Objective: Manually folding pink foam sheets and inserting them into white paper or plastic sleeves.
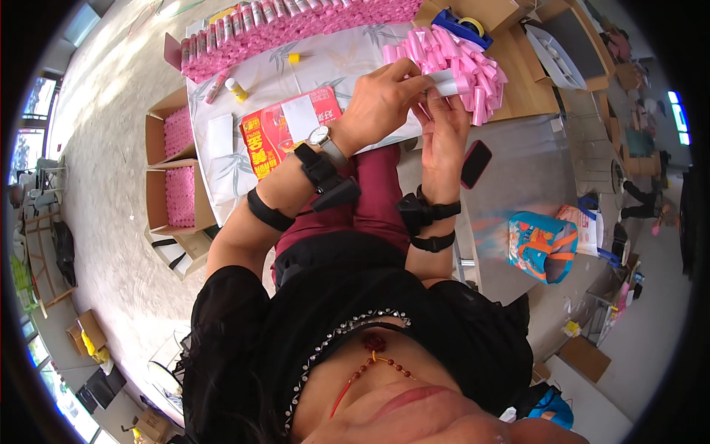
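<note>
My left hand (384, 100), with a watch on its wrist, reaches over the table's near right part, finger and thumb pinched on a small white strip (444, 83). My right hand (444, 127) is raised beside it, palm side showing, with its fingertips closed at the strip's lower edge. Just beyond the fingers lies a heap of pink plastic tubes (484, 83); the strip's far end overlaps these. Left of my hands, a red printed packet (259, 152) rests on the patterned tablecloth (347, 55), with a white paper slip (299, 118) on it.
Rows of pink tubes (296, 33) line the table's far side. A small yellow-labelled bottle (235, 89) and yellow cap (294, 58) stand nearer. A blue tape dispenser (462, 28) sits behind the heap. Boxes of pink items (168, 196) flank the left; a phone (475, 164) lies right.
</note>
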Demonstrator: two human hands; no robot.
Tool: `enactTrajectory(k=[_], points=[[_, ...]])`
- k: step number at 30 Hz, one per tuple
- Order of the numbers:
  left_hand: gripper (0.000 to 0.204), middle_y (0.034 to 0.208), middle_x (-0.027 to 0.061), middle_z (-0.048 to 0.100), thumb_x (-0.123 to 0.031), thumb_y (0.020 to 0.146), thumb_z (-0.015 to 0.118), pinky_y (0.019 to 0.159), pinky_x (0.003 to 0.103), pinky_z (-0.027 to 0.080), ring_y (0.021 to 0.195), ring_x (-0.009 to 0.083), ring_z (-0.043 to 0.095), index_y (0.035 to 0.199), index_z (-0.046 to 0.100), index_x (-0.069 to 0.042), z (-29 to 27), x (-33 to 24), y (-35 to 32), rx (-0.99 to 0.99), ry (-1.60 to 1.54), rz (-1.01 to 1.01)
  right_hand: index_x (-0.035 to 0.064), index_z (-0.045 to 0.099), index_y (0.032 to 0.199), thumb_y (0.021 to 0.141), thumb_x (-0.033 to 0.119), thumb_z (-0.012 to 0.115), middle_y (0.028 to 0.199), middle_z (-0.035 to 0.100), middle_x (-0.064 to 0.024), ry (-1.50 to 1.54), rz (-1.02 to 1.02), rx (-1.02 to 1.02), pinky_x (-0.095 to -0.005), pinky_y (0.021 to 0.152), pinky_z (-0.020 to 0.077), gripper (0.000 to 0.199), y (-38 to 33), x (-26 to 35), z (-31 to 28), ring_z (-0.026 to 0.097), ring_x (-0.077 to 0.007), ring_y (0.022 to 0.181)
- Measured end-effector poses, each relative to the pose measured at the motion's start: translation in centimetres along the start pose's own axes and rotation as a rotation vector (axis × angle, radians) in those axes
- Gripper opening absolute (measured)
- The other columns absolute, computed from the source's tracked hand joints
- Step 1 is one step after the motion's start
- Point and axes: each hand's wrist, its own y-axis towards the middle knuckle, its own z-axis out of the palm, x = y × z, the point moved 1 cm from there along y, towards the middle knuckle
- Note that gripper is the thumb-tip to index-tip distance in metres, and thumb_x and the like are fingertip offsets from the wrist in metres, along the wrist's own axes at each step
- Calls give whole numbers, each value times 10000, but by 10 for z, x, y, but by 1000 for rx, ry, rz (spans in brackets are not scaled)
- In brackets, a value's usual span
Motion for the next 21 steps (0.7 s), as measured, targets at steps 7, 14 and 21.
enactTrajectory(k=[7,14,21], points=[[245,1021,68,624,-85,837,773,652,373,571,799,249,689,1075,747,-132,-4,-2,0,49,-34,-57,37,639,1202,979,116,704,1126,704,-61,-21,45,41,-326,876,598,245,2,4,-2,689,-149,1016],[251,1031,82,619,-81,823,783,656,377,568,797,249,683,1068,756,-128,-6,0,6,42,-20,-26,25,634,1229,985,142,699,1181,687,-79,-34,49,61,-370,930,590,278,4,6,1,681,-168,1067],[255,1022,100,634,-67,811,787,658,377,569,767,271,701,1057,767,-128,-2,7,8,11,-69,-68,20,615,1266,983,133,690,1197,684,-88,-79,62,65,-383,946,586,314,7,9,1,684,-182,1073]])
